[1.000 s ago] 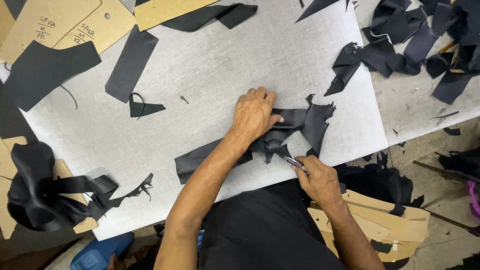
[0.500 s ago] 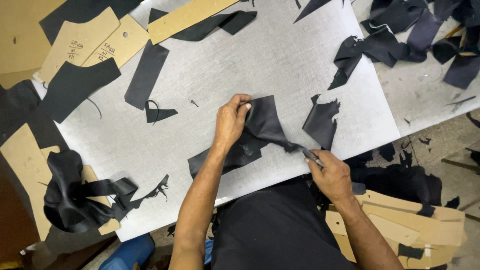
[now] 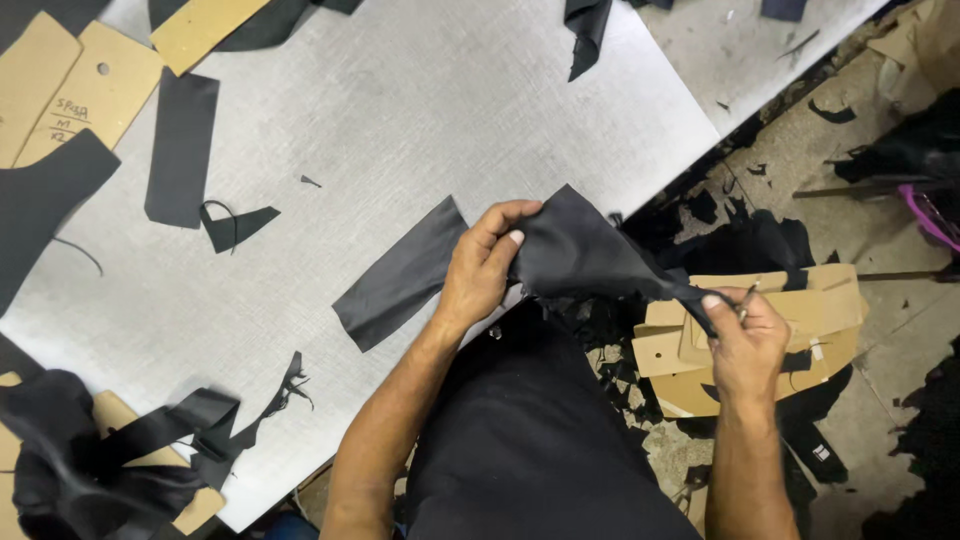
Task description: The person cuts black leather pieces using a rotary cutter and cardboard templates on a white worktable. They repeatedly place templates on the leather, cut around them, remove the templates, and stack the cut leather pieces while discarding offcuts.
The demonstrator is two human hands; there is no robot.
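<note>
Between my hands, black fabric piece (image 3: 585, 255) is clamped by left fingers (image 3: 500, 225) and right fingers (image 3: 712, 303). I judge uneven pulling could tear it.

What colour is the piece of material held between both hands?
Black, plain, no pattern: the piece of material, clearest in the head view.

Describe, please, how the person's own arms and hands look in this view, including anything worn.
Both forearms are bare, with no sleeves reaching them. The left hand and the right hand wear no gloves; no rings, watch or bracelets show. The fingers are uncovered, with short nails. Below the arms, the person wears a dark garment.
</note>
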